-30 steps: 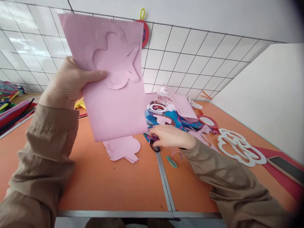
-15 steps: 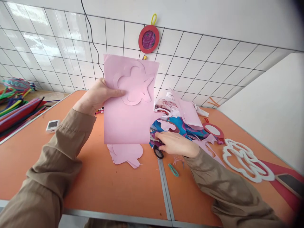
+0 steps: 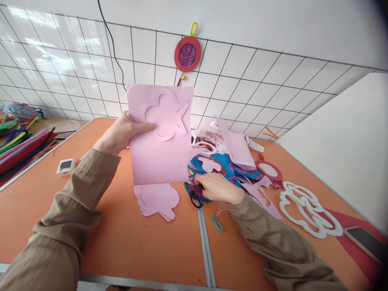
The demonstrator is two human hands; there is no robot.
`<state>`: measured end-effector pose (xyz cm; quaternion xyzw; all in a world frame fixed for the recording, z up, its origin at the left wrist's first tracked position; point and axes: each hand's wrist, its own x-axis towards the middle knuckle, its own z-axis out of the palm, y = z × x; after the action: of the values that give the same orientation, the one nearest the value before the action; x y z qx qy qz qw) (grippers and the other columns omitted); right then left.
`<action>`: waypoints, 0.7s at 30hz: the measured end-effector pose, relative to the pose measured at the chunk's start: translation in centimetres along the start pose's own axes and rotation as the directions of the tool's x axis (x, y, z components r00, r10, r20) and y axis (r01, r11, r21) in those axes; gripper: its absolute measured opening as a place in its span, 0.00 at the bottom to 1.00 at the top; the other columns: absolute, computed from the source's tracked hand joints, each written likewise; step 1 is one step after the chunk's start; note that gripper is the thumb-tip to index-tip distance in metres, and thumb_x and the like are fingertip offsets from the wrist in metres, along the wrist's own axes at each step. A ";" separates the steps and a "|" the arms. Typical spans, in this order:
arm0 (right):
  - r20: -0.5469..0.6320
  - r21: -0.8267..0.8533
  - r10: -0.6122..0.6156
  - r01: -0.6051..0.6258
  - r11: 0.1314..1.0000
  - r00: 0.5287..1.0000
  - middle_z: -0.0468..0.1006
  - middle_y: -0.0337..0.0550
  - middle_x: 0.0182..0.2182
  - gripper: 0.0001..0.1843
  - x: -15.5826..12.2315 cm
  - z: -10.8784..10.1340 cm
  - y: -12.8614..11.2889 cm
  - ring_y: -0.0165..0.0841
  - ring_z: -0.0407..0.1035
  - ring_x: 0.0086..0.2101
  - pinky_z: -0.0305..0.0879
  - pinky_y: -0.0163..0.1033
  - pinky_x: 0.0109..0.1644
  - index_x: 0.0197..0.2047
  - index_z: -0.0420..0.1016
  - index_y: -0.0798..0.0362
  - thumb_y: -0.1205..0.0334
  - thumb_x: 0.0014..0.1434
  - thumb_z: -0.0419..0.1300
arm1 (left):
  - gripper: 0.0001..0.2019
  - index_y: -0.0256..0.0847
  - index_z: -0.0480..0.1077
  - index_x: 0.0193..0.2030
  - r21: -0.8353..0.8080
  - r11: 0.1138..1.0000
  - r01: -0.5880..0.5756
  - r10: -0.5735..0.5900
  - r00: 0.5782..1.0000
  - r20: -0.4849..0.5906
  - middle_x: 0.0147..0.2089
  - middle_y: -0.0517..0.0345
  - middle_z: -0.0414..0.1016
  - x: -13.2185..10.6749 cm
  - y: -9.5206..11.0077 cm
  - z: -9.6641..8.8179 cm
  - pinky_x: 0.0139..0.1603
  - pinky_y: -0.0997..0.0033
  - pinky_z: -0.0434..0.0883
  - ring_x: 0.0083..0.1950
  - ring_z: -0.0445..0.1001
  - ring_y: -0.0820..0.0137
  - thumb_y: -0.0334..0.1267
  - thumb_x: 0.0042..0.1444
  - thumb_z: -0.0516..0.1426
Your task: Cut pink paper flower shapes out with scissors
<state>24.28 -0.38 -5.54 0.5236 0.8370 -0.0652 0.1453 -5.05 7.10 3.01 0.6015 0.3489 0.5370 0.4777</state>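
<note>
Far out to the left of the left hand, a bundle of coloured pipe cleaners (image 3: 21, 145) lies at the edge of the orange table (image 3: 127, 238). A small white device (image 3: 66, 166) sits nearer, just left of the sleeve.

The left hand (image 3: 121, 131) pinches a pink sheet (image 3: 160, 157) by its left edge, with the thumb flat across the front and the fingers hidden behind. The sheet hangs to the right of this hand and stands upright with its face toward the camera. Its long axis runs top to bottom and leans a little, and the top edge points up at the tiled wall. The lower edge is close over the table. A partly cut flower outline shows in the sheet's upper half, level with the thumb. Just below the sheet, cut pink shapes (image 3: 157, 200) lie flat on the table.

To the right of the sheet's lower corner, the right hand (image 3: 218, 188) rests palm down with its fingers together. It lies on scissors (image 3: 195, 199), whose black loop shows at the fingertips. I cannot tell whether the hand grips them. A teal clip (image 3: 216, 222) lies just below this hand, and a patterned blue paper (image 3: 230, 165) lies just beyond it. Further right are a red-rimmed round piece (image 3: 268, 169) and a white flower template (image 3: 309, 208).
</note>
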 end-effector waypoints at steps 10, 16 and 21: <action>-0.094 0.114 -0.018 0.029 0.993 0.995 0.82 0.50 0.41 0.22 -0.2 -0.5 0.3 0.42 0.75 0.44 0.59 0.40 0.39 0.51 0.74 0.54 0.75 0.56 0.51 | 0.19 0.40 0.81 0.44 -0.108 0.994 -0.031 0.031 1.000 -0.003 0.46 0.53 0.85 -0.3 1.3 -0.8 0.48 0.59 0.81 0.48 0.81 0.56 0.32 0.43 0.73; -0.322 0.427 -0.046 0.189 0.884 0.946 0.76 0.43 0.35 0.22 0.2 -0.7 2.8 0.37 0.71 0.36 0.64 0.40 0.41 0.52 0.74 0.53 0.71 0.55 0.53 | 0.21 0.37 0.80 0.47 -0.061 0.988 -0.140 0.140 0.990 -0.011 0.47 0.49 0.85 -0.5 2.3 -1.7 0.46 0.64 0.82 0.47 0.81 0.59 0.30 0.43 0.73; -0.313 0.832 -0.088 0.318 0.455 0.946 0.79 0.45 0.35 0.13 1.1 0.7 4.3 0.35 0.72 0.35 0.69 0.41 0.40 0.46 0.72 0.53 0.63 0.57 0.58 | 0.22 0.36 0.80 0.47 -0.083 0.984 -0.157 0.159 0.987 0.017 0.48 0.46 0.84 -0.5 2.6 -1.7 0.48 0.61 0.82 0.47 0.82 0.56 0.29 0.42 0.73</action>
<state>27.80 2.26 -6.34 0.4234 0.7537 -0.4385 -0.2456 -7.09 6.19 5.22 0.6137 0.2721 0.5797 0.4618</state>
